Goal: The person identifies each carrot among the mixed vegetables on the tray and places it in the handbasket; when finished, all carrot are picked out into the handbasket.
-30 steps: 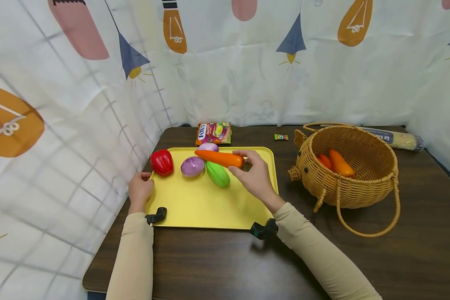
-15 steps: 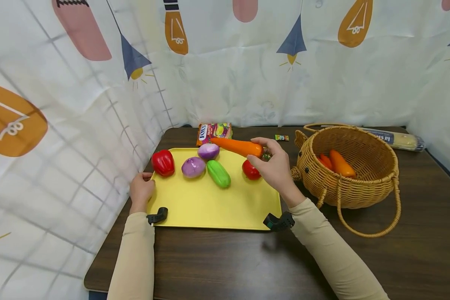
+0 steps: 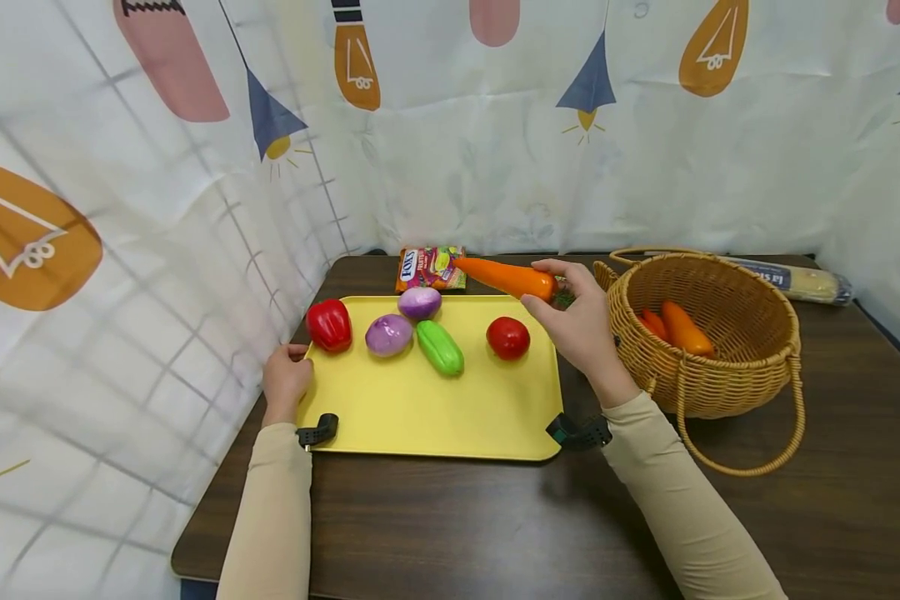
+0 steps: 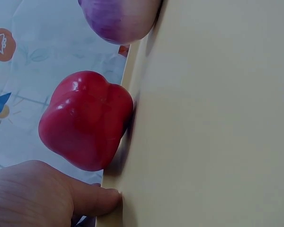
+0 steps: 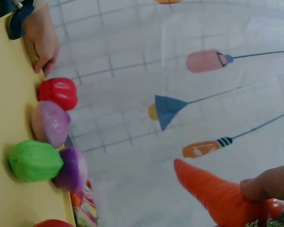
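Note:
My right hand (image 3: 581, 321) pinches an orange carrot (image 3: 506, 277) by its thick, leafy end, above the tray's far right corner. In the right wrist view the carrot (image 5: 217, 191) tapers away from the thumb. At the tray's left edge my left hand (image 3: 285, 379) grips the rim of the yellow tray (image 3: 420, 417), thumb on top; its other fingers are mostly hidden. A red bell pepper (image 3: 329, 325) sits just beyond that hand. Two purple, onion-like vegetables (image 3: 388, 335), a green ridged vegetable (image 3: 440, 347) and a red tomato (image 3: 507, 338) lie on the tray.
A wicker basket (image 3: 727, 387) with an animal-like head stands right of the tray, holding orange and red vegetables (image 3: 684, 329). Behind the tray lies a candy bag (image 3: 429, 268). A long clear package (image 3: 802, 282) lies behind the basket. Curtains (image 3: 457, 167) hang around the dark table.
My right hand has carried the carrot rightward and slightly upward, from over the tray's middle toward the basket. The tomato has come into full view. The left hand stays at the tray's edge.

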Demonstrator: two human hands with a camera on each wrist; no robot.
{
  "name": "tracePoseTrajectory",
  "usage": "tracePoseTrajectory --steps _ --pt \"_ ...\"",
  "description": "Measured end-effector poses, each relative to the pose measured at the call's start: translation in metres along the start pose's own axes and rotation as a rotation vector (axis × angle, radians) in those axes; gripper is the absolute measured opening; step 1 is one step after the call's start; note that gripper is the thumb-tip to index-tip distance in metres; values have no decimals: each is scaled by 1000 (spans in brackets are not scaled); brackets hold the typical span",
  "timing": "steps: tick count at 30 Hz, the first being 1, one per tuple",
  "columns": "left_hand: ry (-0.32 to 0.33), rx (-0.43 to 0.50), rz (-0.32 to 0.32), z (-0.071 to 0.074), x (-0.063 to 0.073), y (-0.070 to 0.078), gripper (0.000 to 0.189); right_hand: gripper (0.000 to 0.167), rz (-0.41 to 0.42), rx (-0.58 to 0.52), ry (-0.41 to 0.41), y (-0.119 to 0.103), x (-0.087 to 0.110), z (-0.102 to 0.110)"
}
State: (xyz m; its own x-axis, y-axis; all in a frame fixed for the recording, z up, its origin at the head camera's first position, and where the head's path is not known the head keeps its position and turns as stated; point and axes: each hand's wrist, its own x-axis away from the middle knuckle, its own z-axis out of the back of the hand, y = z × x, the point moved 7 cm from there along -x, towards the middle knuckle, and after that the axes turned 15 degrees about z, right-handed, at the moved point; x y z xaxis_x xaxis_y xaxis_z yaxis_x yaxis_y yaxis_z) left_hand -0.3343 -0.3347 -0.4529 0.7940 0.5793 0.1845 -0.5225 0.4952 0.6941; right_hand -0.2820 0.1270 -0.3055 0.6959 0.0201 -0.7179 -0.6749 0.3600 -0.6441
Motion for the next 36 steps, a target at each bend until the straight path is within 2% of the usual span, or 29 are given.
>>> tracePoseTrajectory --steps 7,16,24,29,33,36 --pt "9 10 -8 3 3 1 36 40 -28 12 45 2 -8 25" --pt "0 -2 -4 1 2 1 35 43 -104 -3 104 5 -13 71" --pt "7 -3 -3 1 2 1 34 45 -181 -1 75 18 -11 102" --pt "8 -3 -8 1 2 1 34 46 -197 3 70 24 -10 117" --pt "6 -1 -13 1 2 2 33 44 -212 -17 107 28 -8 132" --pt "4 2 -10 1 3 2 33 42 -228 -70 154 31 -6 142"
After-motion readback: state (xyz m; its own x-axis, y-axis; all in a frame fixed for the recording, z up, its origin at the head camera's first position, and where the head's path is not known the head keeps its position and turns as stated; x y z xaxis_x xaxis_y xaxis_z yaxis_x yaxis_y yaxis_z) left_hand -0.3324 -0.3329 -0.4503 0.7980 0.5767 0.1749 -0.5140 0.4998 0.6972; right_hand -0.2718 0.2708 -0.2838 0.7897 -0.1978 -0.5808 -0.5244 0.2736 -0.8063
